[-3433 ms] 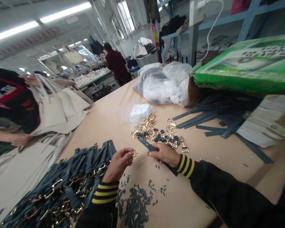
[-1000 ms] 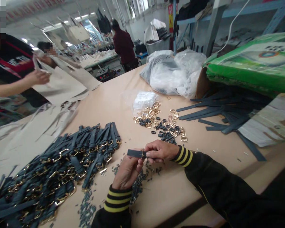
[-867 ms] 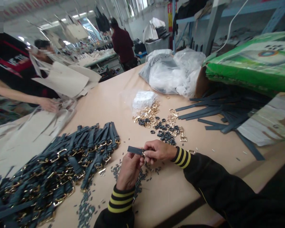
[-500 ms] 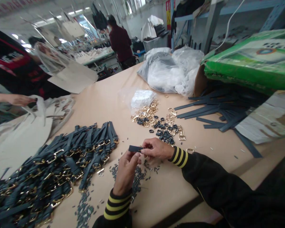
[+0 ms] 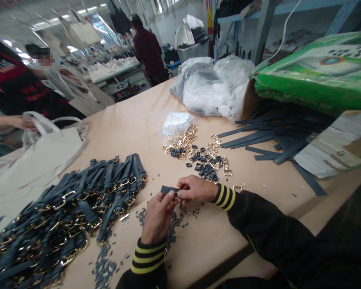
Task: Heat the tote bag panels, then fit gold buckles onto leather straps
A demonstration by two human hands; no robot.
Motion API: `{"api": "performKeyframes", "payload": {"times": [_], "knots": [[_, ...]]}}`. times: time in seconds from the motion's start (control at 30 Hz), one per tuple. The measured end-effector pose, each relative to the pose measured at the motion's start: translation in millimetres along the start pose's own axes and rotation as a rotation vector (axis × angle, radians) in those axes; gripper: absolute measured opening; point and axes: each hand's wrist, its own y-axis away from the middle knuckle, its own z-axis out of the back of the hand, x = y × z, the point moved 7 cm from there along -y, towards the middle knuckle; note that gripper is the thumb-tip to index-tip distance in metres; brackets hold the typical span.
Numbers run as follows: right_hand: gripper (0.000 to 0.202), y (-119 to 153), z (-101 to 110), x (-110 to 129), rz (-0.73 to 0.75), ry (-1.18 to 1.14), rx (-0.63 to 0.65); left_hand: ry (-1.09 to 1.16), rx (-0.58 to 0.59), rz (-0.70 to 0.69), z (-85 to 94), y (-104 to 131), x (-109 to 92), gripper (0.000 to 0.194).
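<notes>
A short dark strap piece (image 5: 168,189) is held between both hands above the tan table. My left hand (image 5: 158,214) pinches it from below and left, its thumb near the middle. From the right, my right hand (image 5: 197,188) grips the strap's other end, where a bit of gold metal shows. Small dark pieces (image 5: 171,233) lie under and around my left hand. Beyond the hands are dark loops (image 5: 207,172) and a heap of gold buckles (image 5: 185,140). On the left lies a large pile of dark buckled straps (image 5: 87,204).
Long dark strips (image 5: 252,138) lie at the right beside a green box (image 5: 315,76). Plastic bags (image 5: 207,88) stand at the back. At the left, a person's hand (image 5: 24,122) touches a pale bag (image 5: 54,148). Another person (image 5: 147,48) is farther back.
The view has shifted slightly. My left thumb has moved closer to my right fingers on the strap piece. At the left, the other person's pale bag has changed shape and position.
</notes>
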Motion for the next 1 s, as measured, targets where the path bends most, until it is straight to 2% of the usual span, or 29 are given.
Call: {"api": "performKeyframes", "payload": {"times": [0.17, 0.23, 0.3, 0.43, 0.53, 0.63, 0.7, 0.8, 0.9, 1.0], "knots": [[0.006, -0.4, -0.9, -2.2, 0.023, -0.070, 0.009, -0.061, 0.038, -0.067, -6.0, -1.3, -5.5, 0.017], [0.007, -1.4, -0.7, -4.3, 0.024, -0.090, 0.018, -0.149, 0.046, -0.124, -8.1, 0.2, -10.4, 0.016], [0.007, -2.4, 0.1, -6.4, 0.011, -0.096, 0.021, -0.370, -0.024, -0.252, -7.1, 4.7, -20.8, 0.014], [0.007, -1.6, 3.5, -4.4, 0.012, 0.026, -0.048, -0.864, -0.249, -0.631, -12.4, 24.9, -44.5, 0.005], [0.006, 1.9, 2.8, 2.2, 0.039, 0.216, -0.124, -1.047, -0.257, -0.896, -25.3, 38.9, -44.0, 0.007], [0.006, 5.4, 4.3, 7.6, 0.057, 0.407, -0.212, -1.146, -0.230, -1.024, -31.0, 44.1, -33.5, 0.008], [0.008, 6.5, 7.6, 10.3, 0.082, 0.469, -0.251, -1.084, -0.244, -0.961, -24.4, 40.2, -29.8, 0.007], [0.008, 4.4, 9.8, 7.6, 0.086, 0.294, -0.167, -0.689, -0.255, -0.633, -1.7, 23.7, -24.7, 0.016], [0.008, 2.1, 5.4, 3.2, 0.052, 0.067, -0.011, -0.175, -0.140, -0.279, 5.9, 9.0, -10.9, 0.028], [0.009, 1.9, 1.6, 0.0, 0.007, 0.073, 0.043, -0.036, 0.009, -0.053, -1.7, 5.1, 0.3, 0.022]]}}
